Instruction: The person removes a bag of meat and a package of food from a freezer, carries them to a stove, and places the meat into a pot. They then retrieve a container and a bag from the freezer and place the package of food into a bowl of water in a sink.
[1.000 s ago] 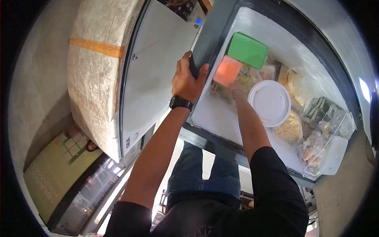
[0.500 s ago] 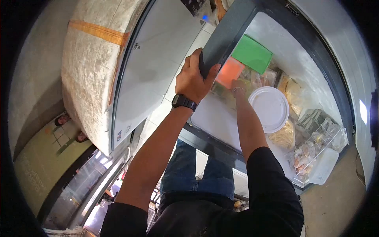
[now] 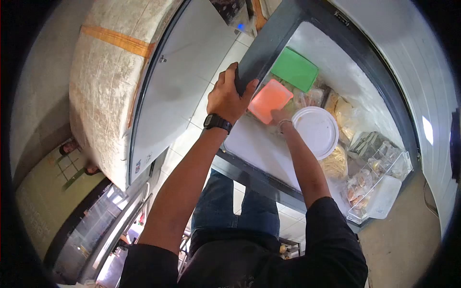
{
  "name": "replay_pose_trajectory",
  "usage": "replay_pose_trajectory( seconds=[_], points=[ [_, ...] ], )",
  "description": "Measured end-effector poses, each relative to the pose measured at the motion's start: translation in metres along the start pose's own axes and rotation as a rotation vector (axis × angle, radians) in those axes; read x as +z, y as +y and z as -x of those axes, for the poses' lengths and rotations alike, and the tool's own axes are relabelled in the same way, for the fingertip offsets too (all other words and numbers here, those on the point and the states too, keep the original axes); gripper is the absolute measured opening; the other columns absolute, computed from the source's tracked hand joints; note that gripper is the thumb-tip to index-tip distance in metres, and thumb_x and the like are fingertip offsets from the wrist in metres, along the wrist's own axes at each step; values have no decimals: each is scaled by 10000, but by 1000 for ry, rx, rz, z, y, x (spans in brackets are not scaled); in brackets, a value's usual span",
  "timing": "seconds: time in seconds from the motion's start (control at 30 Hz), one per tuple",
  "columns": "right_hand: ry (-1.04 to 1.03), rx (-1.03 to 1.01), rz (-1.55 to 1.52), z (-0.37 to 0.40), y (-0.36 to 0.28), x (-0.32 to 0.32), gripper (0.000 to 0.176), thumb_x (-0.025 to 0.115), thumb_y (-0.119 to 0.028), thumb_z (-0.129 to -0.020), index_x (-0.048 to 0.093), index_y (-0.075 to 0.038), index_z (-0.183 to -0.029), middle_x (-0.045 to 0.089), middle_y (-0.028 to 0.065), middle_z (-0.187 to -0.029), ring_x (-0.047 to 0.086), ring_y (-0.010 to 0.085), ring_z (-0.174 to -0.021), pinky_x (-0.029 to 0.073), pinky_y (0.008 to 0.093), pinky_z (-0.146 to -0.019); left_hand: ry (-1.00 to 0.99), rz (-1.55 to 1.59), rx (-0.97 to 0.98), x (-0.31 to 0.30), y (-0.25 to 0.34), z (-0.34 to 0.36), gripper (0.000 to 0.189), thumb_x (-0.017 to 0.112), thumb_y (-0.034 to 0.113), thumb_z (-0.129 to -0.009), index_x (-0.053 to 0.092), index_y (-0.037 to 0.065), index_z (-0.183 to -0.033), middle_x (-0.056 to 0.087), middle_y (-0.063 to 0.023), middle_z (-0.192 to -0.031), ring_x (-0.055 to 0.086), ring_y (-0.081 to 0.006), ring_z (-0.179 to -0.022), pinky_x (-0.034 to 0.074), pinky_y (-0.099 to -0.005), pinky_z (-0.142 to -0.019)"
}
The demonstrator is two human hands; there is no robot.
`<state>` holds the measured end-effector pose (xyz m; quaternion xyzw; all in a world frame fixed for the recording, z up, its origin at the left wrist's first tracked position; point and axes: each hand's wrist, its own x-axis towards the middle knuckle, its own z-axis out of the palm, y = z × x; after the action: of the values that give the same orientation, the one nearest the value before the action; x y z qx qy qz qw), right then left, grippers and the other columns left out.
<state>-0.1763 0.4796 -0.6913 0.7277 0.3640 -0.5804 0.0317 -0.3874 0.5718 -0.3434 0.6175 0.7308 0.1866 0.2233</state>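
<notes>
My left hand, with a black watch on its wrist, is wrapped over the dark rim of an open chest freezer, its thumb on the inner side. Down inside the freezer, my right hand grips the lower right corner of an orange plastic container; some of its fingertips are hidden. Just beyond lies a green container. A round white lid sits beside my right wrist. Bagged food shows between the containers and the lid.
Yellowish strips in a bag lie below the lid, with more bags along the far wall. A wire basket with packets hangs at the right end. To the left stands a white cabinet beside a stained foam box.
My right hand has drawn the orange container a little toward me, and more of it shows. My left hand keeps its hold on the rim. The whole view has shifted slightly.
</notes>
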Motion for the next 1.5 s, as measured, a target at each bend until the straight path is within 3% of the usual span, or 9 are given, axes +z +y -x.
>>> replay_pose_trajectory(
  seconds=[0.27,0.47,0.6,0.9,1.0,1.1,1.2,1.27,1.5],
  points=[
    [-321,-4,-737,166,-17,-171,381,619,-147,-800,564,-7,-1150,669,110,-997,688,245,-806,589,393,-658,-9,-30,-8,2,-5,-1,665,544,565,-867,458,59,-1291,598,-200,-1088,634,-358,-962,545,-457,-763],
    [-420,-188,-1078,193,21,-223,533,620,-110,-782,483,-7,-1287,580,127,-1234,563,261,-1144,463,432,-983,-13,1,-12,0,-6,0,658,535,568,-875,459,67,-1295,601,-183,-1073,641,-334,-952,556,-442,-748],
    [-382,-262,-1107,169,49,-233,496,638,-173,-847,494,-17,-1295,590,112,-1234,598,266,-1092,501,421,-943,-3,13,-9,0,-6,1,666,534,578,-873,459,73,-1300,603,-176,-1069,642,-331,-952,558,-438,-742],
    [-308,-162,-963,162,-31,-192,417,681,-143,-791,566,-19,-1172,632,90,-1132,631,225,-970,513,355,-853,-12,-23,-26,1,-5,-1,597,548,519,-890,467,89,-1295,614,-154,-1103,643,-335,-961,544,-437,-778],
    [-108,-485,-259,87,8,-141,170,695,-204,-740,692,-98,-873,702,80,-849,675,263,-764,539,377,-685,-20,1,-15,2,-8,-1,683,536,588,-865,449,79,-1312,602,-174,-1092,638,-341,-963,548,-454,-756],
    [90,-645,1091,69,-31,-100,127,684,-250,-708,722,-151,-778,692,88,-726,682,289,-738,537,383,-649,-7,-6,1,5,-7,-1,678,532,583,-868,450,78,-1312,606,-180,-1083,637,-348,-956,545,-455,-759],
    [-139,-502,1125,15,-16,-51,204,636,-278,-775,713,-117,-873,700,120,-843,680,295,-770,538,384,-678,21,-35,24,7,-7,-2,660,539,559,-872,453,76,-1313,610,-183,-1075,638,-353,-946,544,-454,-753],
    [-63,-316,358,-31,23,-6,266,484,-219,-896,704,-75,-934,700,150,-834,690,250,-714,543,410,-653,33,-19,33,8,-9,-2,634,549,527,-877,456,75,-1313,615,-190,-1071,638,-357,-943,543,-452,-750],
    [-117,38,314,12,-41,-17,298,450,-227,-895,679,-36,-909,667,111,-763,672,254,-707,548,392,-642,5,-19,15,9,-6,-2,614,544,504,-887,455,66,-1308,616,-195,-1074,635,-359,-945,542,-449,-752]
  ],
)
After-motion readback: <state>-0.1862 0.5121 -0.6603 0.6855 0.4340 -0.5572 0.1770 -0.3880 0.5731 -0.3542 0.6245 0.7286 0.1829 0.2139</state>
